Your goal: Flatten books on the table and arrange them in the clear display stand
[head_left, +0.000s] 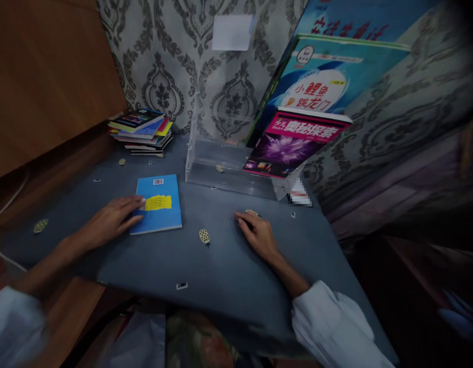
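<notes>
A blue book (165, 217) with a yellow panel and a barcode lies flat on the table. My left hand (119, 214) reaches in from the left, its fingers stretched out and its fingertips on the book's left part. My right hand (259, 235) rests on the table to the right of the book, apart from it. Its fingers are curled, the thumb lies close to the index finger, and I see nothing between them. Behind the hands stands a clear acrylic rack (228, 176). A pink and purple book (293, 143) leans in its right part.
Behind the pink and purple book stand a teal book (336, 66) and a larger blue book (336, 18). A book stack (142, 130) sits at the back left. A white cable (8, 209) hangs at the left. Patterned wallpaper (163, 76) backs the dark table (144, 260).
</notes>
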Tool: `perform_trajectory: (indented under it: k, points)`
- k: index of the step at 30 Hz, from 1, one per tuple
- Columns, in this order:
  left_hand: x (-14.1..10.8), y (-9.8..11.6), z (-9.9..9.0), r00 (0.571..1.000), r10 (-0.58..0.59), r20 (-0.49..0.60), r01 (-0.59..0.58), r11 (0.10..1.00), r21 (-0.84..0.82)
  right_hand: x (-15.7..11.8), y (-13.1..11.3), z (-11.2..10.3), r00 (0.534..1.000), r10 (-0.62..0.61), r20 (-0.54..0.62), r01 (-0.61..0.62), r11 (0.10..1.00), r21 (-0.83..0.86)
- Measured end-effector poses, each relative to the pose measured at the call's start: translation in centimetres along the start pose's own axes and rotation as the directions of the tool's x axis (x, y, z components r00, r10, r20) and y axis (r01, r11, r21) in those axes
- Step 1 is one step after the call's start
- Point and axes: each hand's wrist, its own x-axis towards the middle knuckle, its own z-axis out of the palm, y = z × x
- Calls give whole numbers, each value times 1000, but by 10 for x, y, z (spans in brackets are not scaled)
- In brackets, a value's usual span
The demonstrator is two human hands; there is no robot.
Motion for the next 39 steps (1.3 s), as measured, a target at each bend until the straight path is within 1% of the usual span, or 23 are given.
perform_trajectory:
  k: [2,4,6,8,11,14,17,19,22,26,30,32,35,37,39]
  points:
    - [29,-6,-2,993,-114,-27,114,993,4,0,-2,0,1000,-6,1,6,1000,-8]
    - [55,-9,3,971,-238,-36,238,971,14,0,-4,-1,1000,-16,-9,16,1000,-10]
    - [74,-8,12,943,-333,11,333,943,24,0,-5,-1,1000,-26,-17,26,1000,-8]
    - [81,-5,21,929,-364,66,362,931,33,-1,-5,-1,999,-32,-17,32,1000,-2]
    - [75,0,31,939,-328,104,328,944,25,-1,-4,-1,999,-36,-2,36,999,0]
    - [62,8,36,962,-259,91,259,966,5,-1,-4,-1,999,-50,6,50,999,5]
    - [53,22,43,978,-195,75,196,981,-5,-1,-4,-1,998,-63,12,63,998,11]
    - [53,35,50,983,-168,69,168,986,1,-1,-5,0,997,-70,15,70,998,8]
    - [62,57,62,994,-109,28,108,994,26,-2,-5,1,997,-80,19,80,997,-1]
    - [84,87,76,999,-44,-13,44,998,44,-4,-7,1,995,-94,16,94,996,-11]
    - [108,121,89,999,-3,-47,3,1000,0,-6,-8,0,994,-106,11,106,994,17]
    - [116,135,94,997,25,-66,-28,999,-40,-6,-7,-1,996,-88,-2,88,996,17]
    - [122,145,96,997,47,-65,-53,994,-91,-6,-5,-2,999,-32,-17,32,999,2]
    - [122,142,92,997,46,-69,-55,991,-124,-8,-3,-2,1000,-16,-18,16,1000,0]
    - [120,136,85,994,53,-100,-68,986,-150,-9,-1,-2,1000,-23,-18,23,1000,-6]
